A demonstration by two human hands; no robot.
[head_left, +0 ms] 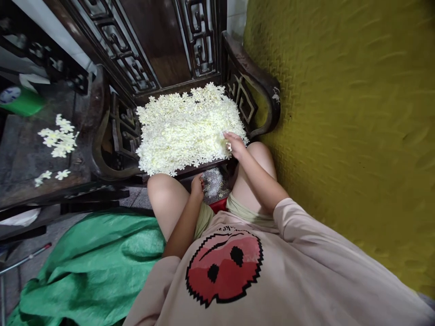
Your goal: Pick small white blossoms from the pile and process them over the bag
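Note:
A thick layer of small white flowers (190, 131) covers the seat of a dark carved wooden chair (163, 43) in front of me. My right hand (235, 145) is at the right front part of this layer, its fingers curled in a pinch. Small white blossoms (229, 146) show in its grip. Lower down, between my knees, my left hand (197, 185) is closed with the fingers folded in. Whatever it may hold is too small or hidden to name. Beyond it, below the seat's front edge, more white flowers (213, 183) show in a heap.
On the left, a dark wooden table (20, 149) bears a few loose white flowers (61, 138) and a green roll (22, 102). A green cloth or sheet (98, 262) lies by my left leg. Yellow textured padding (350, 113) fills the right side. The chair's curved armrest (272, 97) juts beside it.

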